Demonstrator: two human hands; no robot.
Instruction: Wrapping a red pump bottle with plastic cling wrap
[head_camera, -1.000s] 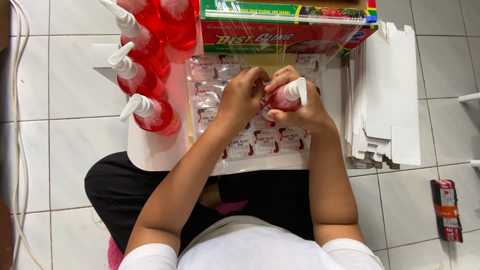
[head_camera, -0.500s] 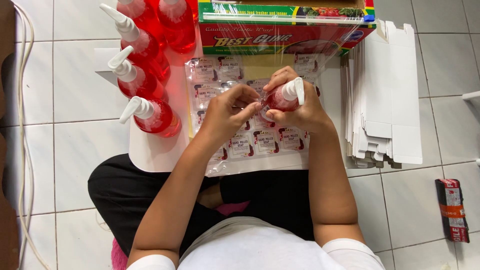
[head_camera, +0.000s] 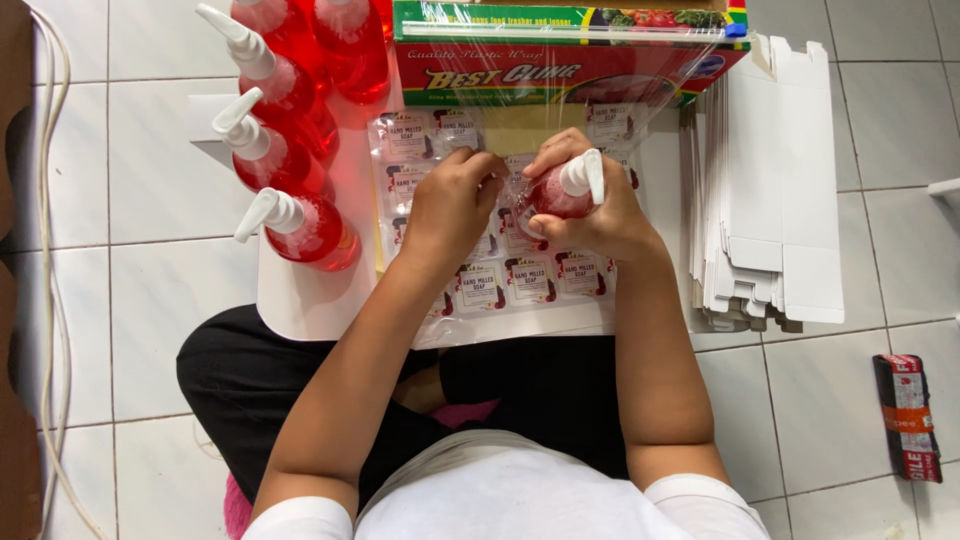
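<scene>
Head view: right hand (head_camera: 610, 215) grips the red pump-top soap bottle (head_camera: 560, 190) above the sheet of printed stickers (head_camera: 520, 280). Left hand (head_camera: 450, 205) has shifted in from the sheet, fingertips now pinched at the bottle's side.

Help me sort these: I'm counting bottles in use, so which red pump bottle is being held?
The red pump bottle over the label sheet, gripped in the right hand; the others stand untouched at left.
</scene>
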